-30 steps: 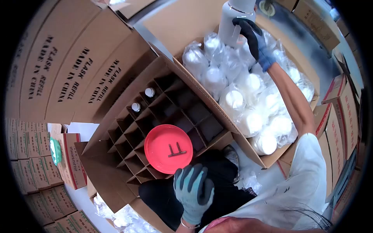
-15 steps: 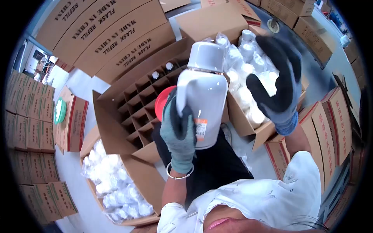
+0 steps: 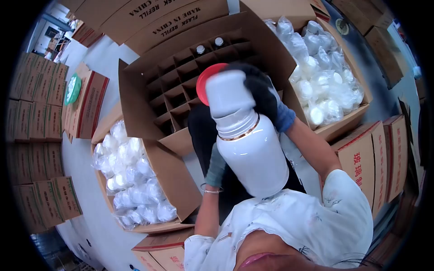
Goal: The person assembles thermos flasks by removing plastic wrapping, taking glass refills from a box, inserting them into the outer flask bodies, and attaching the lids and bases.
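A white vacuum flask [image 3: 253,158] leans across my lap, its threaded neck and gold ring bare. Just above the neck, my right hand [image 3: 266,95], in a dark glove with a blue cuff, grips the white cup lid [image 3: 228,92], which is lifted off and blurred. My left hand [image 3: 217,168], in a grey-green glove, holds the flask from its left side; the fingers are hidden behind the body. A red round object [image 3: 203,85] shows partly behind the lid.
Ahead stands a divided carton [image 3: 176,97] with two bottle tops [image 3: 219,42] in its cells. Open boxes of plastic-wrapped white parts flank me, left [image 3: 135,180] and right [image 3: 323,81]. A green bowl [image 3: 72,89] sits on a carton. Stacked cartons [image 3: 38,122] line the left.
My right hand has come from the right onto the lid, and the lid has come off the neck. The flask has moved lower and tilted toward my body.
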`<state>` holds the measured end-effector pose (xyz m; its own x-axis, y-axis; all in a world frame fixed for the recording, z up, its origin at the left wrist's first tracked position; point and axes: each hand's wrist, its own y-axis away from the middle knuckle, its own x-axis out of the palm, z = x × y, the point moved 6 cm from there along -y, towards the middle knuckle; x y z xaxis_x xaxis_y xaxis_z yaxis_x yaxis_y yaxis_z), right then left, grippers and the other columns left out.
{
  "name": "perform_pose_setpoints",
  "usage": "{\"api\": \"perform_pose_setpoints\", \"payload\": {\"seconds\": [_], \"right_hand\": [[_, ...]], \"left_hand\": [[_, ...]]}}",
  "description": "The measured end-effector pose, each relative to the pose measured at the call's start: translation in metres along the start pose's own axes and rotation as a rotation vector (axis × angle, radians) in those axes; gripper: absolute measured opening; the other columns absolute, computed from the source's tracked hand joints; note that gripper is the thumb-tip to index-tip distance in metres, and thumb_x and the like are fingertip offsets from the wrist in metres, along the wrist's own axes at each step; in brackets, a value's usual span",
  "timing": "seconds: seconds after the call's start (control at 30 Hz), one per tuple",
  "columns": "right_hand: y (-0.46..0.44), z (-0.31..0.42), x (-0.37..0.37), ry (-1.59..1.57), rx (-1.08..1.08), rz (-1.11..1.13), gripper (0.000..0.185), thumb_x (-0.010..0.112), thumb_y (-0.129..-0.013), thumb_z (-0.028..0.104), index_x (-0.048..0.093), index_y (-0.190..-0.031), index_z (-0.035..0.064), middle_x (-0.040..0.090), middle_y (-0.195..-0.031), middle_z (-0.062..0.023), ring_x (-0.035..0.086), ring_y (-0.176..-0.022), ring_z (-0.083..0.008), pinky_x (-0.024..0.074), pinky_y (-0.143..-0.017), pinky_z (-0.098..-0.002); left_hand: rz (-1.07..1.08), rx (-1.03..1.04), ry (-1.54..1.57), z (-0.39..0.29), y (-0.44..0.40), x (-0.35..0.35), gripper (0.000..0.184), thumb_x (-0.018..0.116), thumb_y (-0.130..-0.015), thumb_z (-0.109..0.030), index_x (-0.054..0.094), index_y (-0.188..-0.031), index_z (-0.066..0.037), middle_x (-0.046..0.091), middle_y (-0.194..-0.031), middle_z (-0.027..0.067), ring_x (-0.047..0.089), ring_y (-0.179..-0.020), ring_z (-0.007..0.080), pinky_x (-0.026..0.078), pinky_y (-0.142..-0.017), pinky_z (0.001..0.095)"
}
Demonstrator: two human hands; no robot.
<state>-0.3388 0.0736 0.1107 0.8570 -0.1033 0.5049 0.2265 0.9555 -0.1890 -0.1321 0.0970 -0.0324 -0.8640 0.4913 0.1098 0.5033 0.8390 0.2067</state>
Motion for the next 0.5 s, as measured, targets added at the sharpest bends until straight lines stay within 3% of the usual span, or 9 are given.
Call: {"api": "perform_pose_setpoints", "payload": {"seconds": [0.03, 0.17, 0.27, 0.37, 0.43, 0.5], "right_hand": [[-0.011, -0.01, -0.004, -0.155, 0.029, -0.15, 0.04, 0.069, -0.082, 0.025, 0.06, -0.115, 0.0037, 0.063, -0.105, -0.0068, 0.059, -0.096, -0.0155, 0.0483, -0.087, -0.0304], [-0.073, -0.128, -0.08, 0.361, 0.065, -0.264, 0.034, 0.07, -0.084, 0.024, 0.062, -0.112, 0.0061, 0.064, -0.098, -0.0039, 0.058, -0.092, -0.0146, 0.0485, -0.08, -0.0303], [-0.084, -0.173, -0.119, 0.327, 0.263, -0.316, 0.031, 0.068, -0.086, 0.024, 0.062, -0.112, 0.0082, 0.065, -0.094, -0.0025, 0.057, -0.091, -0.0142, 0.0478, -0.079, -0.0298], [-0.077, -0.14, -0.117, 0.341, 0.251, -0.22, 0.034, 0.064, -0.089, 0.024, 0.058, -0.12, 0.0105, 0.063, -0.104, -0.005, 0.057, -0.096, -0.0155, 0.0488, -0.081, -0.0303], [-0.036, -0.071, -0.066, -0.009, 0.271, -0.268, 0.036, 0.06, -0.09, 0.021, 0.055, -0.122, 0.0061, 0.056, -0.122, -0.0121, 0.053, -0.11, -0.0204, 0.0488, -0.085, -0.0307], [-0.012, -0.03, -0.041, 0.352, -0.085, -0.063, 0.039, 0.054, -0.094, 0.023, 0.05, -0.127, 0.0035, 0.056, -0.121, -0.0144, 0.052, -0.113, -0.0215, 0.0478, -0.088, -0.031]], "left_hand": [[0.036, -0.028, 0.028, -0.007, -0.003, -0.008, 0.035, 0.056, -0.092, -0.016, 0.056, -0.123, 0.001, 0.062, -0.113, 0.0078, 0.057, -0.103, 0.0176, 0.045, -0.09, 0.0302], [0.037, -0.054, -0.014, 0.003, 0.009, -0.028, 0.035, 0.055, -0.092, -0.014, 0.055, -0.124, 0.001, 0.061, -0.116, 0.0086, 0.057, -0.105, 0.0189, 0.044, -0.092, 0.0313], [-0.039, -0.073, 0.012, 0.013, 0.037, -0.05, 0.036, 0.055, -0.091, -0.012, 0.055, -0.125, 0.001, 0.06, -0.118, 0.0092, 0.056, -0.107, 0.0198, 0.043, -0.094, 0.0321], [-0.086, -0.064, 0.021, 0.013, 0.048, -0.065, 0.036, 0.054, -0.091, -0.011, 0.054, -0.125, 0.001, 0.059, -0.12, 0.0097, 0.056, -0.109, 0.0207, 0.043, -0.096, 0.0329], [-0.083, -0.038, -0.006, 0.006, 0.046, -0.066, 0.036, 0.054, -0.091, -0.01, 0.054, -0.126, 0.001, 0.059, -0.121, 0.0101, 0.056, -0.11, 0.0214, 0.042, -0.097, 0.0334], [-0.057, 0.009, -0.06, -0.01, 0.043, -0.06, 0.037, 0.053, -0.091, -0.009, 0.053, -0.126, 0.001, 0.058, -0.122, 0.0105, 0.056, -0.112, 0.022, 0.042, -0.098, 0.0339]]}}
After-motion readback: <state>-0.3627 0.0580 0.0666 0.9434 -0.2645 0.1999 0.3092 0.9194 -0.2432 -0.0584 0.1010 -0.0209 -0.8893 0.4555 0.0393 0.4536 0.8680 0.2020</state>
